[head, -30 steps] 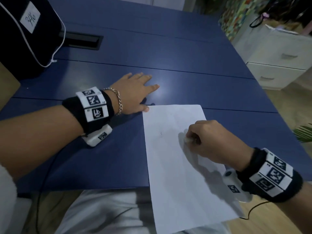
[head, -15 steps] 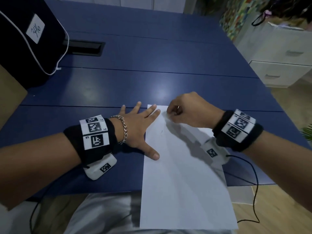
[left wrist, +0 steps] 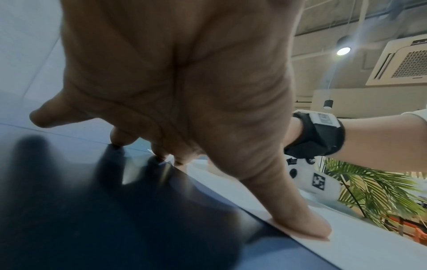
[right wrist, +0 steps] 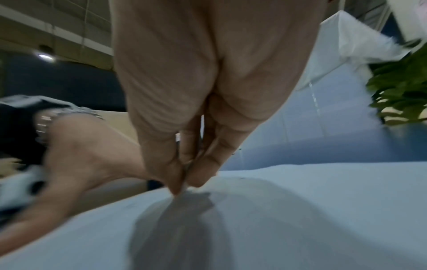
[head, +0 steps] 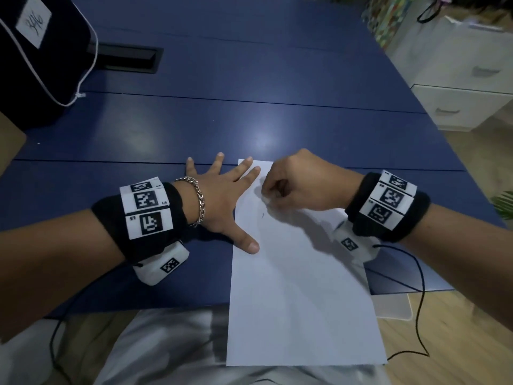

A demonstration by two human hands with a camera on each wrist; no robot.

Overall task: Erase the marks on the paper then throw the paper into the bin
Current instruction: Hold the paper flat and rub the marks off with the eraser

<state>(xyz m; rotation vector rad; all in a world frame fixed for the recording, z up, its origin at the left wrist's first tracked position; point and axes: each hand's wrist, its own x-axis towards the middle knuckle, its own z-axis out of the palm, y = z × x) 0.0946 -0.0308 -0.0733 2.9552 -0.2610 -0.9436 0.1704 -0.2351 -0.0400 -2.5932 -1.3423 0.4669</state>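
White rectangular paper sheet [head: 299, 287] lies on the blue surface [head: 249, 115]; left hand [head: 222, 201] presses it, fingers spread, while right hand [head: 299, 184] pinches a small white eraser [head: 267, 200].

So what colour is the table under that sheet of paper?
Dark blue: the table shows best in the head view, with the white paper lying on it.

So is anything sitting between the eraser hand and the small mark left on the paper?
Nothing visible does. The right hand pinches a small white eraser on the paper, and the small mark lies on bare sheet just toward the person from it. The left hand presses the paper's left edge, clear of that spot.
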